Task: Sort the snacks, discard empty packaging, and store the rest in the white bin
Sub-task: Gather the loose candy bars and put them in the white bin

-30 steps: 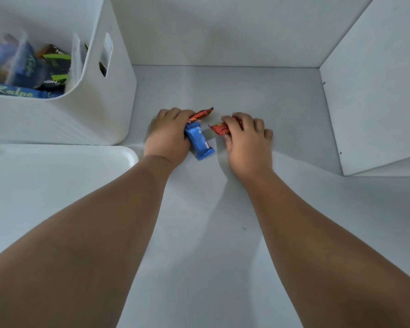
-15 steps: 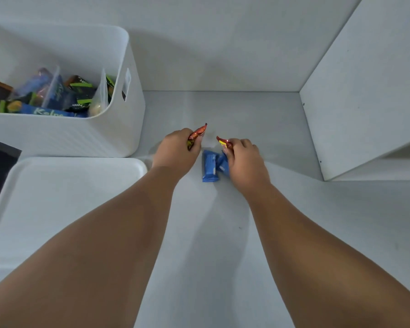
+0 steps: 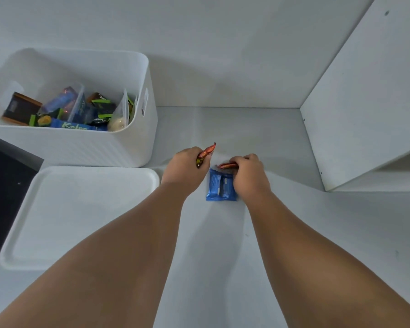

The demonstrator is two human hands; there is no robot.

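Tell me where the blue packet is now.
In the head view the blue packet lies on the white surface between the left hand and the right hand, against the right one.

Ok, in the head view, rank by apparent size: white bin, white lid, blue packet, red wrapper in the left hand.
1. white bin and white lid: about alike; lid sits nearer, so unranked.
2. blue packet
3. red wrapper, partly hidden in the left hand

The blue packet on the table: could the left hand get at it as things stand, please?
Probably yes: the blue packet lies beside the left hand with nothing between. But that hand grips a red wrapper, and the right hand, gripping a second red wrapper, covers the packet's right edge.
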